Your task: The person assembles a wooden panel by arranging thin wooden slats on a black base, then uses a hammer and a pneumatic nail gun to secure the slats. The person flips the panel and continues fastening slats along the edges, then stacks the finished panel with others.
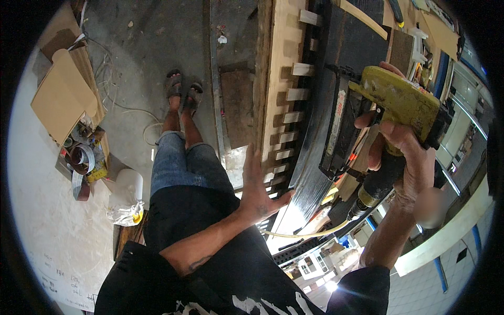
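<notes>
Yellow nail gun (401, 100) at two o'clock, clenched in the person's right hand (407, 152), its black magazine near a wooden frame (286, 79). Left hand (257, 189) hangs open, fingers spread, grasping nothing. At nine o'clock, a cardboard box (97, 157) holds tape rolls (81, 157).

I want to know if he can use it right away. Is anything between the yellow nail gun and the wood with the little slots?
Nothing visible blocks it. The right hand holds the nail gun just above the slotted wood and black panel. The left hand, open, is lower down beside the wood, not under the gun.
</notes>
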Action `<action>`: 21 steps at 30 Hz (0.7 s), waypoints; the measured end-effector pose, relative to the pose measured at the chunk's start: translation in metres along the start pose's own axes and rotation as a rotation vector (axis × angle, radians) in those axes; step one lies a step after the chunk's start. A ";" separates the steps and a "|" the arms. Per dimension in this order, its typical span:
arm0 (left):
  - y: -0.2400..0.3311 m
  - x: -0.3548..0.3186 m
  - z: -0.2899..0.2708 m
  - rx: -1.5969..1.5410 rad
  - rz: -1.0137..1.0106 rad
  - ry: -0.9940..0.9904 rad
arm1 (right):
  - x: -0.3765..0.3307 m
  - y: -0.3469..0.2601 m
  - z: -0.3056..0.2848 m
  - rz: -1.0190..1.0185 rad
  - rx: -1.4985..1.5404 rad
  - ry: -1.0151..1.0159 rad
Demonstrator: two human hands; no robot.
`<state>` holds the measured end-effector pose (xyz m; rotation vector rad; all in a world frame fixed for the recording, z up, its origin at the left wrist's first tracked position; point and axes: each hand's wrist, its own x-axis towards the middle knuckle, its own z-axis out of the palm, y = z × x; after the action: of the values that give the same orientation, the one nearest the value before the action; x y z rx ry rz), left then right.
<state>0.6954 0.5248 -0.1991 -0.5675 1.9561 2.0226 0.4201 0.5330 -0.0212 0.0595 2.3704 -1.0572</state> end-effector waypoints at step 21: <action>-0.006 -0.002 0.005 -0.145 -0.043 -0.029 | 0.029 -0.033 -0.008 0.109 -0.037 -0.063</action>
<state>0.6993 0.5305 -0.2034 -0.6033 1.7749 2.1457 0.3831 0.5111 -0.0088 0.1387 2.3018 -0.9496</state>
